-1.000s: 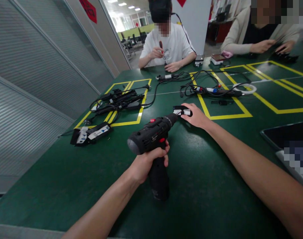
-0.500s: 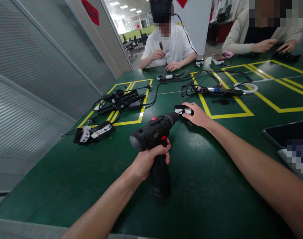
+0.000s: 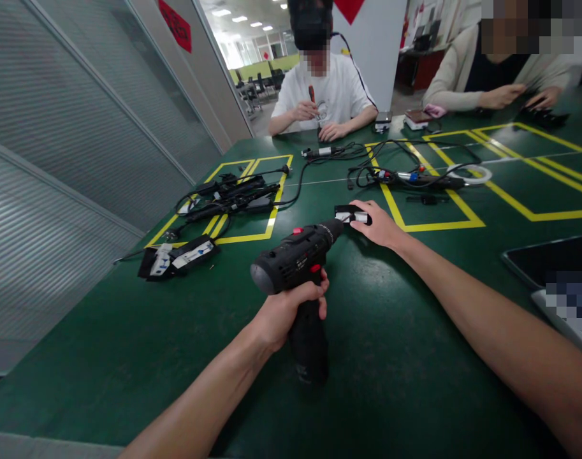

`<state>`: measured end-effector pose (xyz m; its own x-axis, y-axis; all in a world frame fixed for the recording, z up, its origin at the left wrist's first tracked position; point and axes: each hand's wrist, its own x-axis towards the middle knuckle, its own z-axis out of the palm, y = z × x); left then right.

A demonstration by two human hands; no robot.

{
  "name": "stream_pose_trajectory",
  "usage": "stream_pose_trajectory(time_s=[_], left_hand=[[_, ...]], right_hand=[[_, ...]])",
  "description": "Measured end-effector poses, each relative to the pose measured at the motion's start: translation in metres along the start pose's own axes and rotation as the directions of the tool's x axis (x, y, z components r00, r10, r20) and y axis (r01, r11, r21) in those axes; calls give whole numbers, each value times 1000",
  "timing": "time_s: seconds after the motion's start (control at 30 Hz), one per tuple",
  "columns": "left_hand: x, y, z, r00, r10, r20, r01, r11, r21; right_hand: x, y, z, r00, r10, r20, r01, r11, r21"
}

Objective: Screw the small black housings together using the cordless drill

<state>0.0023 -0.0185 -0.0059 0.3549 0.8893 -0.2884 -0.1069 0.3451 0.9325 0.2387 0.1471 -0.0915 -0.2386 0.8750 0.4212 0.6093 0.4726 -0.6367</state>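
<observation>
My left hand [image 3: 291,312] is wrapped around the grip of a black cordless drill [image 3: 295,258] with red buttons. The drill points forward and slightly right, and its bit reaches a small black-and-white block [image 3: 350,215] on the table. Whether the bit sits in a screw there is too small to tell. My right hand [image 3: 377,223] grips this block from its right side, thumb in front and fingers behind. The block lies on the green tabletop [image 3: 381,306].
Black cables and adapters [image 3: 238,191] lie at the left, beside an opened black case [image 3: 180,255]. More cables with a cylindrical tool [image 3: 415,178] lie to the right. A dark tablet-like device [image 3: 553,258] is at the right edge. Across the table, a person [image 3: 324,95] holds a screwdriver [image 3: 312,94]; another sits farther right.
The view has shifted very slightly. Both hands keep their hold, and the drill and the block stay nearly in the same place.
</observation>
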Motion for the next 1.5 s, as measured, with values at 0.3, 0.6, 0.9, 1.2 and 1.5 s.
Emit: stream_pose_trajectory(time_s=[0.3,0.6,0.9,1.2,1.5], left_hand=[[0,0,-1,1000,13,8,-13,1000,4],[0,-1,-1,1000,4,12,-4,1000,-4],[0,-1,0,1000,5,-13,-5,1000,13],[-1,-1,-1,1000,2,-13,-2,1000,20],[-2,2,1,1000,-10,-28,11,1000,28]], right_hand=[[1,0,0,1000,10,12,-10,1000,-6],[1,0,0,1000,11,18,-11,1000,1],[0,-2,0,1000,20,9,-20,1000,-23],[-1,1,1,1000,24,4,-24,1000,-10],[-1,-1,0,1000,14,-2,-14,1000,-7]])
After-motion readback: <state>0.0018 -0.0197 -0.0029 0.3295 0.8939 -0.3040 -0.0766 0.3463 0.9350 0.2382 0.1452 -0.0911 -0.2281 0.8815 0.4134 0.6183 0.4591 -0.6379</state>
